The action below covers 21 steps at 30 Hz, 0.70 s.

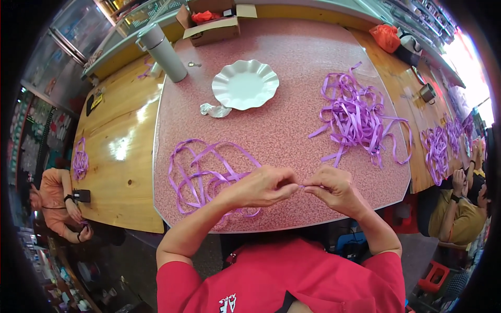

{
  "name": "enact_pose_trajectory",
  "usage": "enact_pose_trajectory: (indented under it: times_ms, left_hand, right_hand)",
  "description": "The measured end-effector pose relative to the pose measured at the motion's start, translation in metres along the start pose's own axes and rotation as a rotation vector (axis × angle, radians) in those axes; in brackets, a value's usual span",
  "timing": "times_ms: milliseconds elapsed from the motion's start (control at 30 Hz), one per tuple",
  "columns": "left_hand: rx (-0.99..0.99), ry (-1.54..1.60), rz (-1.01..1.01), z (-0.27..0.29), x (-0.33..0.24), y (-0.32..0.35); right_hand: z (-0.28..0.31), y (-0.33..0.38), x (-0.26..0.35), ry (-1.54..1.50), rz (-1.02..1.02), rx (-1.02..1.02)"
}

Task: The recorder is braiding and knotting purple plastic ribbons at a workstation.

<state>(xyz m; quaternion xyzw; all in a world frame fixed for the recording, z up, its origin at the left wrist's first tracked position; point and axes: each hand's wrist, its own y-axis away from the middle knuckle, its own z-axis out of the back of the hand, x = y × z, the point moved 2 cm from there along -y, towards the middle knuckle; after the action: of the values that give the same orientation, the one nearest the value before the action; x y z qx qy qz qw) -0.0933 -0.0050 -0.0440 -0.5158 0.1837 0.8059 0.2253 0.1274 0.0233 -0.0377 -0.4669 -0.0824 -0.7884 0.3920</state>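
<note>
In the head view, my left hand (263, 187) and right hand (336, 190) pinch a ribbon (301, 186) between closed fingertips (318, 192) over the table (292, 130), presumably to steady it, loose strands (200, 182) lying left and a heap (357, 119) right, seemingly for easy reach.

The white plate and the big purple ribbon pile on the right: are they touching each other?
Apart. The head view shows bare pink tabletop between the white plate's right rim and the purple ribbon pile.

Ribbon bit (301, 187) mostly finger-hidden between left grip (265, 186) and right grip (334, 189), its shape perhaps too small for certainty.
</note>
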Motion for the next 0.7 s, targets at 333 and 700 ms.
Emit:
enact_pose_trajectory:
  times_ms: [333,700]
  left_hand:
    - [-0.410,0.052,0.060,0.136,0.059,0.114]
    - [-0.737,0.276,0.013,0.167,0.069,0.175]
  right_hand:
    - [0.054,0.020,-0.027,0.143,-0.126,-0.160]
    - [0.054,0.018,-0.029,0.096,-0.167,-0.105]
